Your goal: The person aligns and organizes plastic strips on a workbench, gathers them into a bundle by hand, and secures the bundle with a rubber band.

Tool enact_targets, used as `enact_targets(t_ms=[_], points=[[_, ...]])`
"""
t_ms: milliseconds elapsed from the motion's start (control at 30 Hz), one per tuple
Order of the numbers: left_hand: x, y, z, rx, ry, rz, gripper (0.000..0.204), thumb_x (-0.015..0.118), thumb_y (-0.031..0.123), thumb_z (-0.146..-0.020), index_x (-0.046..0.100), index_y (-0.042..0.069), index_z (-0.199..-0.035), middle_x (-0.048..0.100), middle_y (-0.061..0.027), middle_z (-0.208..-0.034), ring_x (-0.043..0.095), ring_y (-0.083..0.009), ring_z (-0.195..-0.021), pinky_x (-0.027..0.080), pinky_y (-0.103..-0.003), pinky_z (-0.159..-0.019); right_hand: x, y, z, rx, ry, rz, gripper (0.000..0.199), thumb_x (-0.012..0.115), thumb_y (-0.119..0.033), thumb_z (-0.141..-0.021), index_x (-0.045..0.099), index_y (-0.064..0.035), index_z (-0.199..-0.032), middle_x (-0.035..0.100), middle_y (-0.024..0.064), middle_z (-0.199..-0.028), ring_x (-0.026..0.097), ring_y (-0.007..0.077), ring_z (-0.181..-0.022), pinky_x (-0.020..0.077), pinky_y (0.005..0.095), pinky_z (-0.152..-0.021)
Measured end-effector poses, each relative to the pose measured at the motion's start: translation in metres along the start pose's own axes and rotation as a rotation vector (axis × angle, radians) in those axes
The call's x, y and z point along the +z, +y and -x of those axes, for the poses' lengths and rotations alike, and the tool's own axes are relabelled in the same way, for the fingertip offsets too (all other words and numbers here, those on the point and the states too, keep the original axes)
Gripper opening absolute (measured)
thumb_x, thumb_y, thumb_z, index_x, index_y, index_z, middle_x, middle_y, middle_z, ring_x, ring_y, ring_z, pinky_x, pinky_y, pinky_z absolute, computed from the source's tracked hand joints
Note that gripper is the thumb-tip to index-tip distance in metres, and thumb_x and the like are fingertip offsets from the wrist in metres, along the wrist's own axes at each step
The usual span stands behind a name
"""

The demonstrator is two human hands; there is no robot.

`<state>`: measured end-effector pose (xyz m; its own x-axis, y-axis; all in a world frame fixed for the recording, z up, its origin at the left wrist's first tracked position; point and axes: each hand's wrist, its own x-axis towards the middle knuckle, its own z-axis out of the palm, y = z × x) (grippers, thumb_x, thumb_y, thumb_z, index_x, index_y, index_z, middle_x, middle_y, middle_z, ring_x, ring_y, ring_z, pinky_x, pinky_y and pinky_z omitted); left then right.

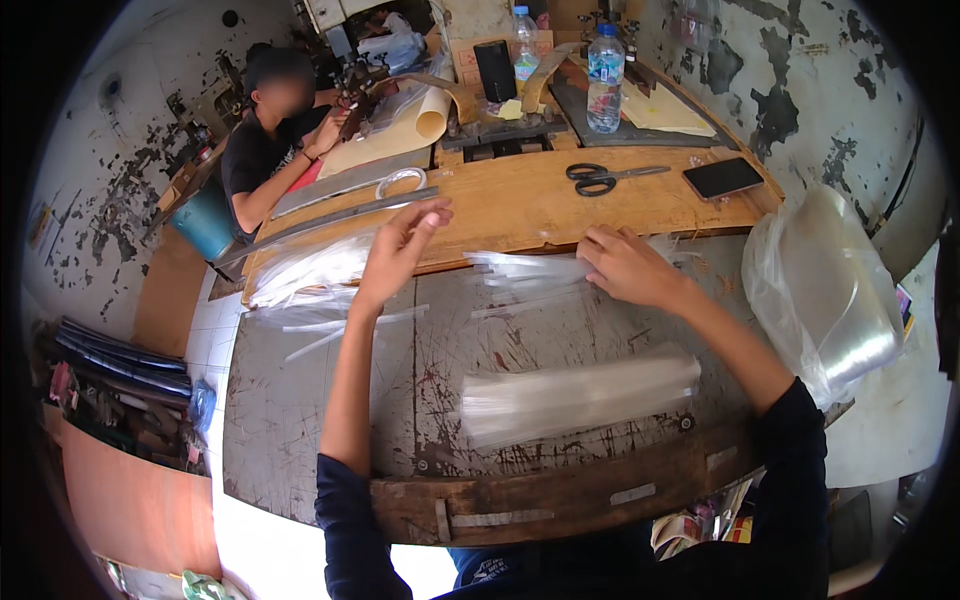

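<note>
Clear plastic strips [530, 265] on scratched grey bench [300, 410], frame centre.
Left hand [398, 250], centre-left: loosely spread. Right hand [630, 266], centre-right: at strips' end; grip cannot be told.

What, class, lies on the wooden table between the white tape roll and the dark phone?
The head view shows black-handled scissors between the white tape roll and the dark phone, blades pointing toward the phone.

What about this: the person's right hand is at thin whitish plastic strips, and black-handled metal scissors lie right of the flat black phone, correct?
Not quite: in the head view, the scissors lie left of the phone. The right hand is at the strips.
</note>
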<state>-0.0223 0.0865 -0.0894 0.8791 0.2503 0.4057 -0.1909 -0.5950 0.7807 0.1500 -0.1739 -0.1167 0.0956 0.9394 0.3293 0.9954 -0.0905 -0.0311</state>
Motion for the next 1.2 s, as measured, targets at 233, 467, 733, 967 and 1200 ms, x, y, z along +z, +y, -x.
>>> enact_targets(t_ms=[233,467,733,967,1200], points=[[-0.003,0.016,-0.004,0.015,0.053,0.061,0.034,0.047,0.024,-0.092,0.053,-0.002,-0.114,0.061,-0.0103,-0.100,0.056,-0.0150,-0.097,0.041,-0.026,-0.086,-0.013,0.002,-0.009,0.094,-0.002,-0.277,0.016,0.060,-0.009,-0.075,0.051,-0.0011,-0.084,0.053,0.0129,-0.087,0.055,0.0292,-0.081,0.0434,0.0366,-0.069],[0.006,0.027,-0.003,0.036,0.016,0.064,0.032,0.049,0.021,-0.091,0.054,-0.001,-0.113,0.062,-0.0115,-0.099,0.057,-0.0161,-0.098,0.043,-0.027,-0.085,-0.004,0.005,-0.004,0.104,-0.130,-0.313,0.014,0.061,-0.013,-0.076,0.052,-0.0022,-0.081,0.056,0.0124,-0.089,0.054,0.0293,-0.084,0.0419,0.0389,-0.075],[0.009,0.031,-0.002,0.044,0.003,0.058,0.029,0.048,0.019,-0.092,0.055,-0.001,-0.111,0.061,-0.0078,-0.094,0.055,-0.0121,-0.093,0.041,-0.025,-0.085,-0.008,-0.005,-0.007,0.100,-0.189,-0.094,0.015,0.050,-0.014,-0.085,0.048,0.0003,-0.087,0.057,0.0169,-0.090,0.055,0.0304,-0.085,0.0395,0.0420,-0.080],[0.007,0.047,-0.001,-0.204,-0.485,0.043,0.030,0.046,0.024,-0.092,0.058,0.000,-0.107,0.061,-0.0053,-0.090,0.056,-0.0089,-0.085,0.045,-0.022,-0.076,-0.025,-0.005,-0.011,0.139,0.024,-0.068,0.021,0.050,-0.017,-0.086,0.045,0.0031,-0.088,0.057,0.0211,-0.072,0.057,0.0371,-0.071,0.0436,0.0435,-0.070],[0.070,0.063,0.002,-0.286,-0.799,0.349,0.050,0.042,0.041,-0.092,0.048,-0.001,-0.118,0.055,-0.0134,-0.107,0.054,-0.0178,-0.097,0.044,-0.030,-0.085,-0.046,-0.009,-0.027,0.181,-0.174,-0.123,0.026,0.054,-0.021,-0.085,0.044,0.0024,-0.092,0.054,0.0218,-0.061,0.057,0.0390,-0.063,0.0425,0.0434,-0.056]])
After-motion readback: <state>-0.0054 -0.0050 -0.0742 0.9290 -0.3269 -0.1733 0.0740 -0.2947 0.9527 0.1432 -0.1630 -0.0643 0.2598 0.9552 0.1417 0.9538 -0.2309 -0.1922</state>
